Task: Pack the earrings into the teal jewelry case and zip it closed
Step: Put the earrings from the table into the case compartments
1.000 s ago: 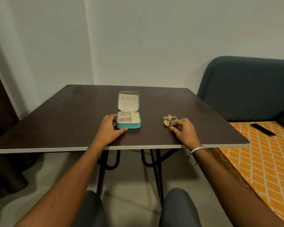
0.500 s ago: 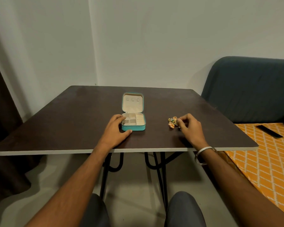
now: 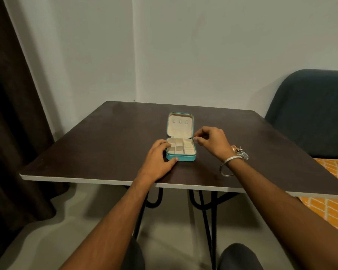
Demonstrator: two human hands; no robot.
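The teal jewelry case (image 3: 183, 158) lies open mid-table, its beige lid (image 3: 180, 125) upright at the back and its divided tray showing nothing inside. My left hand (image 3: 160, 158) grips the case's front-left corner, thumb against the front wall. Over the tray's back-right corner, my right hand (image 3: 213, 142) pinches a small earring between thumb and fingertips; the piece barely shows. The other earrings (image 3: 241, 152) lie in a small pile on the table, partly hidden behind my right wrist.
The dark table (image 3: 105, 145) has a pale front edge and black hairpin legs. A dark blue sofa (image 3: 310, 114) stands at the right, with an orange patterned cover (image 3: 332, 168) below it. A dark curtain (image 3: 12, 133) hangs at the left. My knees are under the table.
My right hand left the earring pile and moved left to the case's back-right corner, fingers pinched. The left hand stayed on the case. The camera turned left.
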